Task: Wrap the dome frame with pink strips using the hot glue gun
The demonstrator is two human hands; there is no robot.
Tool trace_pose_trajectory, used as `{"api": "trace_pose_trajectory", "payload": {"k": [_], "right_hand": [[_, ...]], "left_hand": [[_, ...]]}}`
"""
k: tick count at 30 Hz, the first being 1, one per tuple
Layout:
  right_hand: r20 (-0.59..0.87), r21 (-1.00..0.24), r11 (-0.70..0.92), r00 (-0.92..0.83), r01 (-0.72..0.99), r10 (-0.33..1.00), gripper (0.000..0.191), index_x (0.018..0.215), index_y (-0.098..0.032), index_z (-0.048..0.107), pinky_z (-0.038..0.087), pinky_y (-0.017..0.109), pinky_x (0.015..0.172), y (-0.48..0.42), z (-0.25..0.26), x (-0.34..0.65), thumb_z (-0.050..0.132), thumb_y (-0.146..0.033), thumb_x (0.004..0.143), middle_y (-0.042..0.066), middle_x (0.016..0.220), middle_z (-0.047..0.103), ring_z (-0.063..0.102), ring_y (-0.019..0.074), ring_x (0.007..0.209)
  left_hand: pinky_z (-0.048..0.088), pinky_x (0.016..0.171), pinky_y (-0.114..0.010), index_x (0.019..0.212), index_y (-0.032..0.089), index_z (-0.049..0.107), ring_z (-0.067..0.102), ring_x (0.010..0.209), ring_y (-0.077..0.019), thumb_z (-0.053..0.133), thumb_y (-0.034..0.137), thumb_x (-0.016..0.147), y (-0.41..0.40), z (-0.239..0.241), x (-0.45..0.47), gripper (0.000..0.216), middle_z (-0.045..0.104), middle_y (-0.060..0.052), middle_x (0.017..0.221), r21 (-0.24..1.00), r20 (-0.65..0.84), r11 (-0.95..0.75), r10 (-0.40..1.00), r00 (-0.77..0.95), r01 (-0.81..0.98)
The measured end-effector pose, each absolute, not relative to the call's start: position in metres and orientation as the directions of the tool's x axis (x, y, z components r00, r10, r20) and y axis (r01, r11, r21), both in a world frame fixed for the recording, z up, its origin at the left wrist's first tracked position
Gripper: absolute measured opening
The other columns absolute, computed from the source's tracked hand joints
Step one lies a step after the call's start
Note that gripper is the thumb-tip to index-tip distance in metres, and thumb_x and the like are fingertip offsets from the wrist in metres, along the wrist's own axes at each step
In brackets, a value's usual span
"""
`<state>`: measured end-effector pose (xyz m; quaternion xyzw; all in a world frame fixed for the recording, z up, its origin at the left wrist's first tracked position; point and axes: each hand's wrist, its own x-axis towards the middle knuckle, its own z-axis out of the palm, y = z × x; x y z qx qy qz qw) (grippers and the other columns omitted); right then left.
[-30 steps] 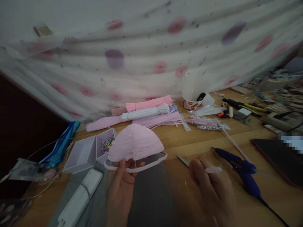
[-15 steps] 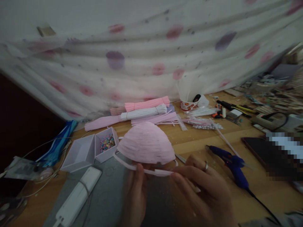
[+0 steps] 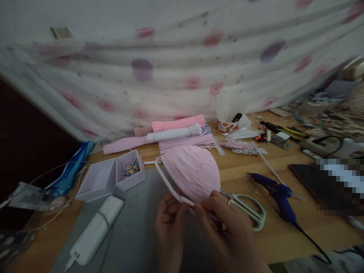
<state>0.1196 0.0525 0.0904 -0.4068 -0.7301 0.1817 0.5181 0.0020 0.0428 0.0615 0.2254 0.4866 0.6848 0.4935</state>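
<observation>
Both my hands hold a pink dome-shaped piece (image 3: 193, 170) with a ribbed surface and a pale pink loop along its rim. My left hand (image 3: 170, 223) grips the loop from below, fingers curled. My right hand (image 3: 224, 231) pinches the rim right beside it, with a ring on one finger. The piece is tilted, its loop running up to the left. Scissors with pale green handles (image 3: 250, 210) lie on the table just right of my right hand.
A blue glue gun (image 3: 277, 193) with its cord lies to the right. Two white boxes (image 3: 113, 178), one with coloured beads, stand left. A white device (image 3: 95, 233) lies on a grey mat. Pink and white bundles (image 3: 176, 132), a cup (image 3: 226, 125) and tools line the back by a spotted curtain.
My right hand came from the table to the pink piece and now pinches its rim. The piece turned and tilted. The scissors, partly hidden before, now show.
</observation>
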Motion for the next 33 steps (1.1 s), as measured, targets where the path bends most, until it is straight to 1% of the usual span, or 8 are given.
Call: {"api": "trace_pose_trajectory", "payload": {"k": [5, 9, 12, 15, 19, 24, 29, 33], "right_hand": [[0.530, -0.788, 0.510, -0.041, 0.344, 0.847, 0.019, 0.079, -0.022, 0.056, 0.034, 0.018, 0.045, 0.051, 0.090, 0.123, 0.052, -0.020, 0.097, -0.007, 0.059, 0.051, 0.047, 0.0073, 0.048], [0.530, -0.811, 0.459, 0.124, 0.362, 0.839, 0.015, 0.086, -0.023, 0.061, 0.040, 0.016, 0.046, 0.054, 0.093, 0.131, 0.052, -0.020, 0.097, -0.006, 0.061, 0.057, 0.053, 0.0078, 0.050], [0.513, -0.834, 0.440, 0.179, 0.332, 0.839, 0.008, 0.095, -0.024, 0.062, 0.042, 0.016, 0.044, 0.058, 0.092, 0.135, 0.055, -0.020, 0.096, -0.006, 0.063, 0.062, 0.056, 0.0086, 0.048], [0.524, -0.823, 0.445, 0.173, 0.353, 0.834, 0.003, 0.090, -0.023, 0.063, 0.039, 0.018, 0.041, 0.059, 0.092, 0.132, 0.063, -0.023, 0.093, -0.006, 0.058, 0.059, 0.052, 0.0093, 0.045], [0.559, -0.782, 0.478, 0.109, 0.399, 0.822, 0.014, 0.077, -0.022, 0.062, 0.035, 0.019, 0.041, 0.058, 0.095, 0.119, 0.068, -0.025, 0.089, -0.006, 0.054, 0.055, 0.047, 0.0084, 0.044], [0.538, -0.760, 0.491, -0.011, 0.425, 0.843, 0.022, 0.067, -0.020, 0.055, 0.032, 0.018, 0.042, 0.058, 0.098, 0.105, 0.063, -0.022, 0.087, -0.007, 0.051, 0.050, 0.043, 0.0070, 0.043], [0.486, -0.752, 0.424, -0.009, 0.505, 0.874, 0.022, 0.067, -0.020, 0.053, 0.032, 0.018, 0.044, 0.059, 0.098, 0.107, 0.061, -0.020, 0.088, -0.006, 0.054, 0.054, 0.046, 0.0073, 0.045], [0.448, -0.754, 0.382, -0.007, 0.535, 0.894, 0.023, 0.065, -0.021, 0.051, 0.031, 0.018, 0.043, 0.059, 0.101, 0.111, 0.060, -0.019, 0.086, -0.006, 0.052, 0.053, 0.046, 0.0073, 0.044]], "left_hand": [[0.057, 0.057, -0.021, 0.091, 0.019, 0.073, 0.073, 0.059, -0.0161, 0.088, 0.042, 0.066, 0.045, 0.064, 0.004, 0.037, 0.078, -0.003, 0.070, 0.902, -0.159, -0.044, 0.891, -0.426, -0.430], [0.057, 0.054, -0.020, 0.095, 0.020, 0.073, 0.072, 0.056, -0.0144, 0.088, 0.039, 0.067, 0.051, 0.070, -0.003, 0.038, 0.078, -0.002, 0.075, 0.886, -0.160, -0.079, 0.873, -0.461, -0.458], [0.059, 0.057, -0.021, 0.098, 0.022, 0.072, 0.073, 0.059, -0.0136, 0.088, 0.035, 0.067, 0.052, 0.071, -0.006, 0.038, 0.079, -0.001, 0.084, 0.846, -0.165, -0.111, 0.875, -0.455, -0.521], [0.058, 0.059, -0.019, 0.097, 0.023, 0.071, 0.073, 0.061, -0.0126, 0.087, 0.032, 0.069, 0.050, 0.072, -0.004, 0.034, 0.078, -0.001, 0.086, 0.826, -0.141, -0.132, 0.893, -0.426, -0.549], [0.056, 0.062, -0.016, 0.095, 0.023, 0.071, 0.074, 0.071, -0.0121, 0.085, 0.031, 0.073, 0.045, 0.074, 0.004, 0.027, 0.077, 0.000, 0.090, 0.828, -0.143, -0.122, 0.898, -0.416, -0.547], [0.059, 0.070, -0.022, 0.101, 0.025, 0.069, 0.075, 0.085, -0.0171, 0.082, 0.033, 0.077, 0.042, 0.064, 0.008, 0.029, 0.077, -0.002, 0.095, 0.848, -0.105, -0.103, 0.929, -0.355, -0.521], [0.061, 0.072, -0.026, 0.103, 0.024, 0.068, 0.076, 0.087, -0.0195, 0.079, 0.031, 0.081, 0.042, 0.053, 0.010, 0.026, 0.078, -0.006, 0.100, 0.865, -0.065, -0.120, 0.936, -0.345, -0.488], [0.062, 0.074, -0.032, 0.103, 0.023, 0.070, 0.077, 0.089, -0.0239, 0.082, 0.032, 0.076, 0.043, 0.052, 0.015, 0.031, 0.079, -0.010, 0.103, 0.867, -0.060, -0.109, 0.946, -0.319, -0.486]]}}
